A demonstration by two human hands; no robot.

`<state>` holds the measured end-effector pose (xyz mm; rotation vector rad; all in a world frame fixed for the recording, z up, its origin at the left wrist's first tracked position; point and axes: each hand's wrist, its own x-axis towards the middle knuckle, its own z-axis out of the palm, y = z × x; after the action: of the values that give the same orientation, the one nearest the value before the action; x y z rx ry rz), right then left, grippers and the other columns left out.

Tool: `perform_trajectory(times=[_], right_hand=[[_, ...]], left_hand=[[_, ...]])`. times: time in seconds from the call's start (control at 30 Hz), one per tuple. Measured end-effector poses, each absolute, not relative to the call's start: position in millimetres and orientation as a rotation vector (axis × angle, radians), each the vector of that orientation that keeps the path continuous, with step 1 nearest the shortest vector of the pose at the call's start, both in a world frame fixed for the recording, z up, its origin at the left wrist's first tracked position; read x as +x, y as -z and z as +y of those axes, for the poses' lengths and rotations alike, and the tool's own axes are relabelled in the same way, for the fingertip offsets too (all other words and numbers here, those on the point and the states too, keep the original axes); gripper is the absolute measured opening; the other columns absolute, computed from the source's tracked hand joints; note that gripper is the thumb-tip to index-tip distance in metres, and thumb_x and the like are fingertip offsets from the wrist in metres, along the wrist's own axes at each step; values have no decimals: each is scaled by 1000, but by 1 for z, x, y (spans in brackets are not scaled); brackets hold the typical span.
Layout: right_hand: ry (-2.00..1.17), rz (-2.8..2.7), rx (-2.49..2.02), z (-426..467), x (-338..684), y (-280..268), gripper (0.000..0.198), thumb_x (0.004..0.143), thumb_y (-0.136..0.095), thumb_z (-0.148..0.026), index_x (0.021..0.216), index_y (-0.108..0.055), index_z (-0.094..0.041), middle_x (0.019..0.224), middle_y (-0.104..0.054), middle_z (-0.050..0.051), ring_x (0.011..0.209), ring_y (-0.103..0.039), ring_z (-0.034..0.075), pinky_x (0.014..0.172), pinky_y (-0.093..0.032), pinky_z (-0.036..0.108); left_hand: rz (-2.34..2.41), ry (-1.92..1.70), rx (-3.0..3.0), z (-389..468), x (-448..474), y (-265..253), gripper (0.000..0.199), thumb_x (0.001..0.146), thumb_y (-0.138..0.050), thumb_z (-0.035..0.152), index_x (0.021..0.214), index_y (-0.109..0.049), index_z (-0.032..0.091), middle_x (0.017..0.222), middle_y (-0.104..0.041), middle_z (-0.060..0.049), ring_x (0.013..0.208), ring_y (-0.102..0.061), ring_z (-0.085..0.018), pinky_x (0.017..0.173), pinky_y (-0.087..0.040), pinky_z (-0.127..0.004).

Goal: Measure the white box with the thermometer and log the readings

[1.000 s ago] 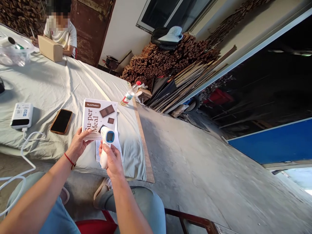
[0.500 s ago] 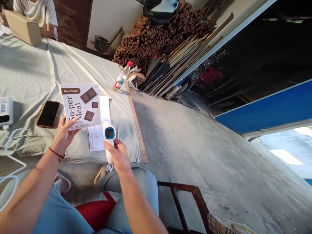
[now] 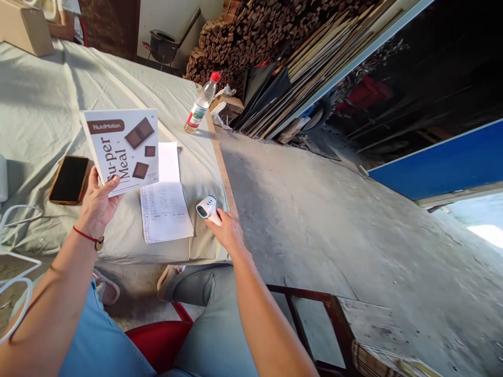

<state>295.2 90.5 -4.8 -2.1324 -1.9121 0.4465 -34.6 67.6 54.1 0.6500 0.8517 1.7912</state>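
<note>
My left hand (image 3: 100,201) grips the lower left corner of a white box (image 3: 135,157) printed "NutriMotion Su-per Meal" with brown chocolate squares, held up above the table. In my right hand (image 3: 228,230) is the handle of a white infrared thermometer (image 3: 207,206) with blue trim, tilted over at the table's right edge. Between the two hands lies an open notebook (image 3: 168,212) with writing and printed lines; the box covers part of its upper page. A black phone in a brown case (image 3: 69,179) lies left of my left hand.
A clear bottle with a red cap (image 3: 199,107) stands near the right edge of the cloth-covered table (image 3: 129,84). A white cable (image 3: 19,280) hangs at the left. Across the table a person (image 3: 65,21) sits behind a cardboard box (image 3: 29,29). A dark wooden frame (image 3: 314,324) is at lower right.
My right hand has moved the thermometer right, off the notebook to the table's edge, and tipped it over. The box in my left hand has come up slightly and turned. The view has shifted.
</note>
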Motion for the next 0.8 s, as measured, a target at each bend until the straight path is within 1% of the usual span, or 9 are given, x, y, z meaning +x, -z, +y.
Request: perform_trajectory(times=[0.1, 0.2, 0.33, 0.4, 0.47, 0.53, 0.6, 0.7, 0.8], right_hand=[[-388, -1917, -2130, 90, 299, 18, 56, 81, -60, -44, 130, -58, -18, 126, -57, 14, 112, -57, 27, 89, -47, 36], [-408, -1868, -1997, 90, 305, 28, 65, 73, -65, -46, 130, -57, -16, 132, -53, 15, 118, -55, 29, 98, -47, 41], [-508, -1746, -1771, 104, 316, 18, 73, 68, -65, -53, 130, -57, -15, 131, -54, 14, 117, -56, 26, 104, -46, 43], [-539, -1696, -1657, 122, 321, 3, 70, 69, -62, -57, 125, -60, -14, 126, -57, 14, 111, -59, 23, 100, -49, 41], [-541, -1668, -1558, 146, 322, -14, 62, 72, -60, -58, 116, -64, -14, 120, -61, 13, 102, -61, 20, 94, -51, 38], [-509, -1649, -1490, 173, 321, -27, 55, 73, -57, -56, 108, -67, -14, 115, -64, 13, 96, -62, 18, 90, -52, 36], [-480, -1634, -1451, 199, 316, -34, 51, 73, -55, -53, 103, -69, -13, 110, -65, 13, 91, -62, 17, 89, -51, 36], [-494, -1649, -1415, 227, 301, -37, 46, 74, -53, -47, 99, -69, -12, 105, -67, 13, 87, -62, 16, 89, -51, 35], [-543, -1697, -1377, 232, 281, -36, 41, 76, -52, -44, 95, -70, -13, 102, -68, 11, 87, -62, 16, 91, -51, 35]], left_hand=[[845, -1784, 693, 84, -23, -48, 64, 63, -82, 16, 116, -46, 23, 120, -62, -6, 115, -61, -24, 99, -52, -43], [833, -1792, 752, 103, -10, -45, 75, 61, -83, 17, 124, -41, 26, 123, -60, -7, 115, -60, -25, 100, -51, -44], [784, -1771, 837, 131, 1, -44, 80, 64, -82, 22, 129, -36, 26, 132, -54, -9, 118, -58, -25, 102, -48, -46], [778, -1746, 925, 146, 3, -40, 79, 70, -77, 28, 135, -33, 28, 136, -51, -10, 122, -55, -26, 105, -45, -48], [902, -1756, 1064, 159, 3, -31, 77, 74, -73, 29, 139, -32, 28, 138, -49, -10, 127, -49, -27, 110, -38, -52], [1207, -1773, 1212, 168, 1, -19, 72, 73, -70, 23, 138, -39, 24, 133, -50, -11, 131, -42, -29, 115, -30, -56], [1548, -1748, 1324, 172, -2, -9, 61, 71, -67, 15, 129, -50, 19, 124, -52, -13, 130, -38, -32, 115, -24, -59], [1681, -1700, 1400, 173, -8, -1, 52, 69, -63, 8, 120, -57, 18, 120, -53, -12, 130, -37, -31, 116, -25, -57], [1583, -1688, 1229, 170, -16, -1, 61, 69, -70, 13, 127, -54, 21, 130, -48, -12, 137, -34, -30, 117, -26, -54]])
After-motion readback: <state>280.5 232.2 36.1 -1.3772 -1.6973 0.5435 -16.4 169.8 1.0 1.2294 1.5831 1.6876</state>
